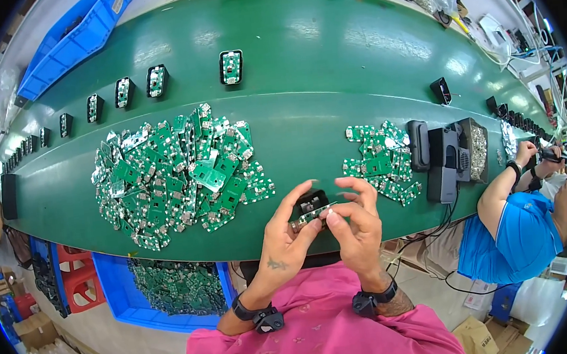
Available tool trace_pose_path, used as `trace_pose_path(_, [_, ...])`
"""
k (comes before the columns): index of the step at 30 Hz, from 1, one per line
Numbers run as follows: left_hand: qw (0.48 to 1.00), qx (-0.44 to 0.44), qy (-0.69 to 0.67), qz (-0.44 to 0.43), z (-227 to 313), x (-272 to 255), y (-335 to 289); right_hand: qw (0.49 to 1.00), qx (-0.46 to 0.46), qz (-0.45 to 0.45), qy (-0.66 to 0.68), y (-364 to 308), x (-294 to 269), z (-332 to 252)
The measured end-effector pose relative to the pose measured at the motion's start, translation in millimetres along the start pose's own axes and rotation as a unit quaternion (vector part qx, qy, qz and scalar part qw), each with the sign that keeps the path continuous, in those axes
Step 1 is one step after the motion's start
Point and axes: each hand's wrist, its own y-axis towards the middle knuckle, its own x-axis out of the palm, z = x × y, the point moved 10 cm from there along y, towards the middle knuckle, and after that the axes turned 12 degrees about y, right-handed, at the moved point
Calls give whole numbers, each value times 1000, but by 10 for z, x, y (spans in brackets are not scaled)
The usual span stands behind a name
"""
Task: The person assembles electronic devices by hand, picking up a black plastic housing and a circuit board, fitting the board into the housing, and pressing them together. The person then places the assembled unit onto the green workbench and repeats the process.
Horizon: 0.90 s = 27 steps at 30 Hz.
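At the near edge of the green table, my left hand (283, 245) and my right hand (358, 232) come together around a small black plastic case (311, 201) and a green circuit board (305, 220). Both hands have bent fingers, with thumbs and fingertips on the board. The board lies across the near side of the case; fingers partly cover both, and I cannot tell how far the board sits inside. A big heap of green circuit boards (170, 176) spreads to the left of my hands. On the right lies a smaller heap of boards (382, 162).
A black-and-grey device (442, 168) with cables and a tray of small metal parts (477, 145) stand right. Black cases with boards (231, 68) line the table's far left. A blue crate of boards (117, 303) sits below the edge. A co-worker in a blue shirt (511, 239) works at right.
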Motion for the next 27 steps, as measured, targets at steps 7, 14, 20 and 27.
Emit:
trace_pose_path(7, [996, 0, -44, 73, -1, -54, -49, 975, -84, 67, -194, -77, -39, -239])
trace_pose_path(14, [996, 14, -32, 81, 34, -64, -60, 981, -129, -47, -140, 53, 58, -367])
trace_pose_path(20, [996, 23, -4, 90, 53, -95, -79, 968, -133, -128, -167, 87, 176, -427])
trace_pose_path(27, [996, 18, -10, 90, 105, -81, -106, 979, -81, -129, -134, 115, 143, -315])
